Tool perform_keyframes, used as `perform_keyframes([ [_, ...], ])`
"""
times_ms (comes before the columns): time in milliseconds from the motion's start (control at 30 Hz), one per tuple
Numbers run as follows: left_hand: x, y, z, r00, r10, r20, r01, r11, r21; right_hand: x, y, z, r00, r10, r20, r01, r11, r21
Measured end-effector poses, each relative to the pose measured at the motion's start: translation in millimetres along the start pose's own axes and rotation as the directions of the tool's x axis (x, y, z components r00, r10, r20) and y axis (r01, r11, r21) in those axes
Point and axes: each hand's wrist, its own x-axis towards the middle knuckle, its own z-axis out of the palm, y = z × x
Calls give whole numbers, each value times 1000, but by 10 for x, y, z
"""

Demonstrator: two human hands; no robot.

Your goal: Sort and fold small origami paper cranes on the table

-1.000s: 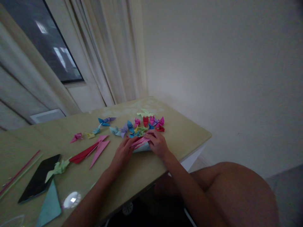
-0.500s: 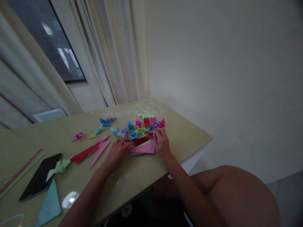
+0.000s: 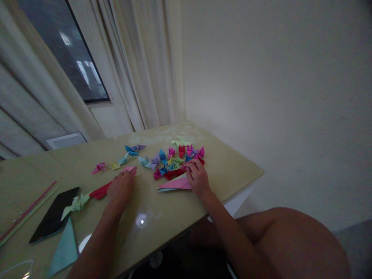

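Observation:
My left hand (image 3: 121,188) lies over pink folded paper (image 3: 131,169), its fingers curled down on it; part of the paper is hidden. Beside that hand is a red folded paper strip (image 3: 100,191), touching a pale green paper crane (image 3: 77,203). My right hand (image 3: 198,179) is at the near right of a cluster of small paper cranes (image 3: 174,164), fingertips pinched together; what they hold, if anything, is hidden. Under and left of the right hand lies a flat stack of folded pink paper (image 3: 176,183) with pale edges showing.
A black tablet or phone (image 3: 54,215), a teal folded paper (image 3: 64,248) and two thin sticks (image 3: 29,213) lie at the left. More cranes (image 3: 99,167) lie farther back. The table (image 3: 232,166) meets a wall at the right; curtains hang behind.
My left hand has moved left from the crane cluster to the pink folded paper, uncovering the stack's left end and a magenta crane. My right hand has stayed by the cluster.

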Motion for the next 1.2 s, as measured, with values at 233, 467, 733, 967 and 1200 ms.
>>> perform_keyframes([
  [233,-216,451,29,930,219,-296,-334,841,-426,-14,-41,-7,987,-134,93,129,990,59],
  [467,-414,875,242,788,513,-341,-610,577,-542,-26,-59,36,950,-199,241,155,970,190],
  [733,-301,726,322,759,612,-220,-642,652,-403,-17,7,-30,995,70,67,-76,994,79],
  [967,-256,838,424,698,680,-223,-714,641,-280,7,-12,-19,994,99,35,-101,993,62],
  [1200,-82,558,192,857,400,-326,-455,884,-111,-10,6,-18,993,112,46,-115,991,72],
])
